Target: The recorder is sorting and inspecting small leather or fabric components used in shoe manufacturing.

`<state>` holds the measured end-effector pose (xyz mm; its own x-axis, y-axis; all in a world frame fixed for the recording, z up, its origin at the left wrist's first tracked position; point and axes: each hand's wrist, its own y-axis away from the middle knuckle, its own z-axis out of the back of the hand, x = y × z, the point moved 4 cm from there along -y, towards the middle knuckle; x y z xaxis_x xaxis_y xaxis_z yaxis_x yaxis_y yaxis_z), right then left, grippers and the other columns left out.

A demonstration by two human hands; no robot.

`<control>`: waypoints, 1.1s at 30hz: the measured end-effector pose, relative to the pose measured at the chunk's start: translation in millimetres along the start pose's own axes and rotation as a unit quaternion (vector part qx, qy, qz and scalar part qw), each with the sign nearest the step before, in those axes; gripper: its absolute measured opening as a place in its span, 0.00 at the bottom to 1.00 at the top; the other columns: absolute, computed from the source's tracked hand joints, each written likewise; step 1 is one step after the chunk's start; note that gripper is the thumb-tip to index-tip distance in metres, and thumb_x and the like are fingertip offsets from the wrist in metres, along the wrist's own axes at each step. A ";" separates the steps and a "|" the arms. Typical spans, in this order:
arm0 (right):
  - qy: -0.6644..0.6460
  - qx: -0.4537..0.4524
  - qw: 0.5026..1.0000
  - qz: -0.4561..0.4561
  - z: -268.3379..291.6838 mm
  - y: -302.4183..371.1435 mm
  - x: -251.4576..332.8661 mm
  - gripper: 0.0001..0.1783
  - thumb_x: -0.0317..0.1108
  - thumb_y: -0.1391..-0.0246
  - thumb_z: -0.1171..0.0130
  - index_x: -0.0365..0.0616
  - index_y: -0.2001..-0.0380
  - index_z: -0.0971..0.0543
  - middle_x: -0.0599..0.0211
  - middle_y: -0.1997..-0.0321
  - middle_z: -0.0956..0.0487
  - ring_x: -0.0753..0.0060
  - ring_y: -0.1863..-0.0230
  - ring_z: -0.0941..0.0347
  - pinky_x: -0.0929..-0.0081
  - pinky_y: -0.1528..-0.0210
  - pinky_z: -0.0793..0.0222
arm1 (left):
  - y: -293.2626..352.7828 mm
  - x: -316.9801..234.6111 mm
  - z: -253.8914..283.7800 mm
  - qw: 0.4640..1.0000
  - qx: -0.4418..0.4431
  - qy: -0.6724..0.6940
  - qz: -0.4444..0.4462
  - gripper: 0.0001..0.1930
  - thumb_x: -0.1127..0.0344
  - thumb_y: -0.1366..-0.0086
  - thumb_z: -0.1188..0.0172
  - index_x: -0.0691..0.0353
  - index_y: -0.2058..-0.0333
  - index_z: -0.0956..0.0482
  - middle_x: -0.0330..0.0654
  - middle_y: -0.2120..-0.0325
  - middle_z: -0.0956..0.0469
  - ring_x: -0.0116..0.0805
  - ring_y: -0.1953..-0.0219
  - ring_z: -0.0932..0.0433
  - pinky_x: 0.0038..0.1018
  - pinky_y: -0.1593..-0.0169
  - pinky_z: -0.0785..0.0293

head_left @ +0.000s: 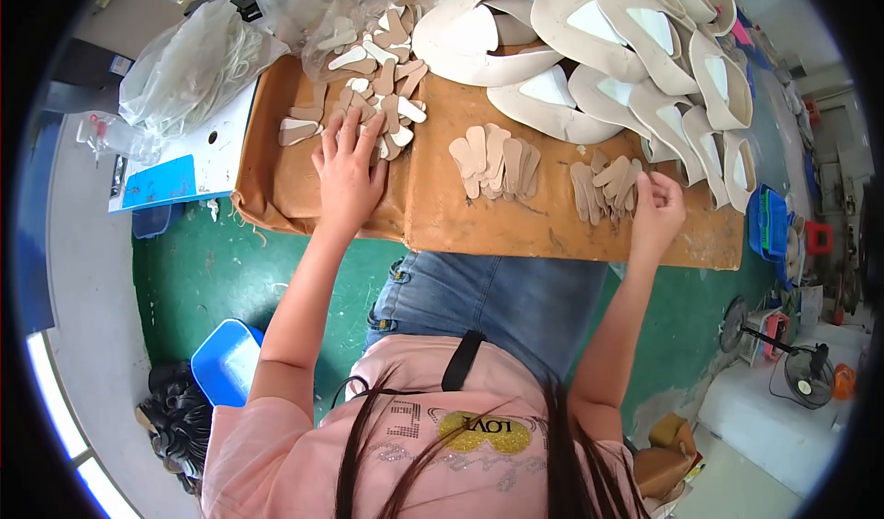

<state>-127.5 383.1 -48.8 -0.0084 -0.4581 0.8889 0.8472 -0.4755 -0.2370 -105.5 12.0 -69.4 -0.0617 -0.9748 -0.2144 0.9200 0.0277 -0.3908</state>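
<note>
My left hand (352, 167) rests, fingers spread, on the near side of a loose heap of small sole-shaped pads (391, 75), some tan side up and some white side up. At the right of the table, my right hand (659, 204) has thumb and fingers pinched at the edge of a small group of tan pads (597, 187). One pad's end meets the fingertips, which partly hide it. Between the hands lies another fanned-out pile of tan pads (495, 162).
Brown sheeting covers the worktable (442, 229). Many beige shoe uppers (589, 31) with white inner parts crowd its far right. Clear plastic bags (189, 68) lie at the far left beside a plastic bottle (120, 139). A blue bin (227, 362) stands on the green floor, lower left.
</note>
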 end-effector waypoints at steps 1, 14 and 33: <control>0.134 -0.078 0.983 0.103 2.2 4.7 12.1 0.07 0.29 0.59 0.42 0.40 0.74 0.26 0.71 0.76 0.29 0.78 0.79 0.35 0.81 0.79 0.41 | 0.0 -0.4 0.0 1.000 -0.001 -0.002 0.000 0.28 0.70 0.54 0.46 0.49 0.51 0.36 0.43 0.49 0.41 0.45 0.47 0.44 0.42 0.50 0.46; 0.325 0.064 0.897 0.294 -48.9 31.7 52.4 0.11 0.31 0.63 0.41 0.40 0.72 0.25 0.67 0.63 0.30 0.60 0.52 0.39 0.60 0.48 0.48 | 0.9 -2.5 4.4 1.000 -0.023 -0.007 -0.004 0.26 0.70 0.54 0.47 0.53 0.52 0.36 0.44 0.50 0.40 0.46 0.47 0.44 0.41 0.50 0.45; 0.230 0.046 0.876 0.420 -9.9 49.8 46.6 0.09 0.23 0.64 0.41 0.39 0.73 0.26 0.63 0.63 0.28 0.58 0.57 0.34 0.65 0.56 0.39 | -20.2 20.7 5.8 1.000 -0.002 -0.005 -0.026 0.31 0.61 0.60 0.36 0.52 0.53 0.34 0.42 0.58 0.36 0.44 0.53 0.40 0.39 0.53 0.44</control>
<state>-91.0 330.6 -23.1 0.4437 -0.8822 0.1578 0.6963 0.2285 -0.6804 -123.1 -10.0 -60.7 -0.1063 -0.9771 -0.1845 0.9139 -0.0229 -0.4054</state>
